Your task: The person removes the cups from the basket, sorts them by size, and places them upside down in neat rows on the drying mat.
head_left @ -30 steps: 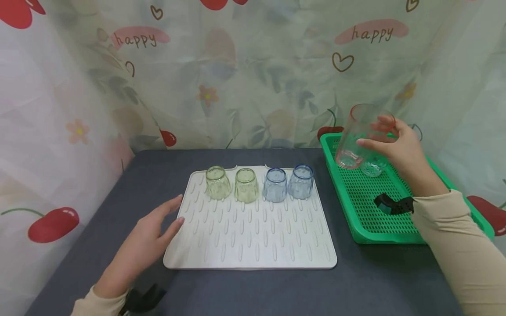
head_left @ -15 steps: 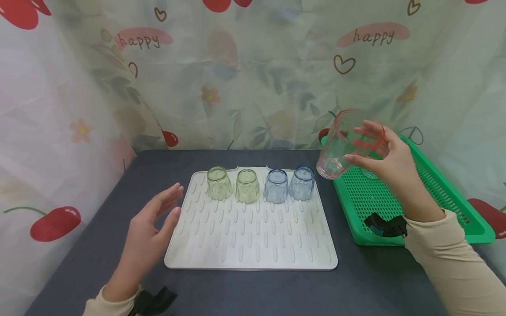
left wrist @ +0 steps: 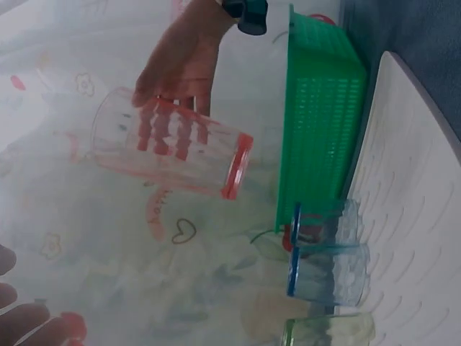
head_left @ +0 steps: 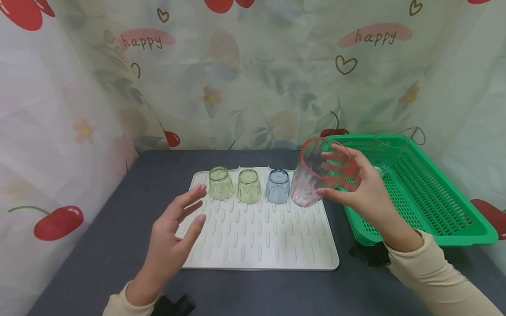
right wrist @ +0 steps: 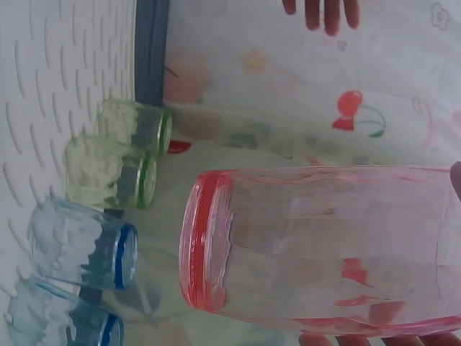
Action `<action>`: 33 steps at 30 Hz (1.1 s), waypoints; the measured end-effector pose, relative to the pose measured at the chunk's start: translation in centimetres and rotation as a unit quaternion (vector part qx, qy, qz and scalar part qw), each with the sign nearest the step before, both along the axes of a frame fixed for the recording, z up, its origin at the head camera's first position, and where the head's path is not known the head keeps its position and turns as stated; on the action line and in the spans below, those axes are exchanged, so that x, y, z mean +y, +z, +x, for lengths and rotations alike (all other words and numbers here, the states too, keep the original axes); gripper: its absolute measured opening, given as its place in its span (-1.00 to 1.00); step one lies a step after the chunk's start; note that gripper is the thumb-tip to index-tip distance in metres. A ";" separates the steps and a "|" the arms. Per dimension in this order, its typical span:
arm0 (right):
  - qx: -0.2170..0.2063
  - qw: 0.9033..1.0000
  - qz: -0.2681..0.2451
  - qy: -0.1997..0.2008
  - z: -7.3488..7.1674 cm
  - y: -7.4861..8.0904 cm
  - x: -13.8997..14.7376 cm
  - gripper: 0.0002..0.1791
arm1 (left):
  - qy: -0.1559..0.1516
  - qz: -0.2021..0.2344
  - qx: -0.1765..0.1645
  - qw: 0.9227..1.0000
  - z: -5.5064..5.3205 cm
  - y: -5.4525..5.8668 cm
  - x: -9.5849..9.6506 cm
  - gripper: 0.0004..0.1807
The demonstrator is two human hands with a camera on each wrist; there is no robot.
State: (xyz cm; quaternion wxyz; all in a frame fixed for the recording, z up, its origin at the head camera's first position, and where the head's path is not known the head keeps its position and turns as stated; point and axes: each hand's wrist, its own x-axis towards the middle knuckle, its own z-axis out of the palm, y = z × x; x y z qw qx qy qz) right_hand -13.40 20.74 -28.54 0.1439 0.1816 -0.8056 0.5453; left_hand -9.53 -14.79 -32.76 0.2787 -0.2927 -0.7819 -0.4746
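My right hand (head_left: pixel 363 188) grips a tall clear pink glass (head_left: pixel 310 180) by its side, thumb on the near side and fingers behind. Its red rim faces up and the glass leans a little, over the right back of the white ridged drying mat (head_left: pixel 261 237). In the head view it covers one blue glass. The left wrist view shows both blue glasses (left wrist: pixel 328 275) side by side. Two pale green glasses (head_left: pixel 248 186) stand upside down left of the other blue glass (head_left: pixel 278 186). My left hand (head_left: pixel 170 237), fingers spread and holding nothing, hovers over the mat's left edge.
A green plastic basket (head_left: pixel 427 219) stands to the right of the mat, with a clear glass (head_left: pixel 389 149) at its back. A dark cloth (head_left: pixel 118 210) covers the table. Printed curtains (head_left: pixel 253 87) hang behind and at both sides.
My right hand has carried the pink glass left and lower, from above the basket to over the mat. My left hand has shifted right, over the mat's edge.
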 end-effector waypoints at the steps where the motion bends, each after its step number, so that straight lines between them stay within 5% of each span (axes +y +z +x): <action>1: -0.001 1.000 -0.001 0.007 0.2 -0.2 -0.3 -0.08 | -0.011 0.003 0.007 1.000 0.0 0.0 0.3 -0.33; 5: -0.010 0.999 -0.003 0.032 0.6 -1.3 -1.3 -0.07 | -0.040 0.000 0.006 0.999 -0.1 -0.2 1.5 -0.33; 15: -0.037 0.996 -0.016 0.085 1.7 -3.5 -3.2 -0.04 | -0.072 -0.032 -0.055 0.995 -0.2 -1.2 4.0 -0.27; 33: -0.076 0.985 -0.006 0.153 3.2 -6.6 -5.5 -0.01 | -0.145 -0.029 -0.157 0.976 -0.3 -2.8 7.0 -0.14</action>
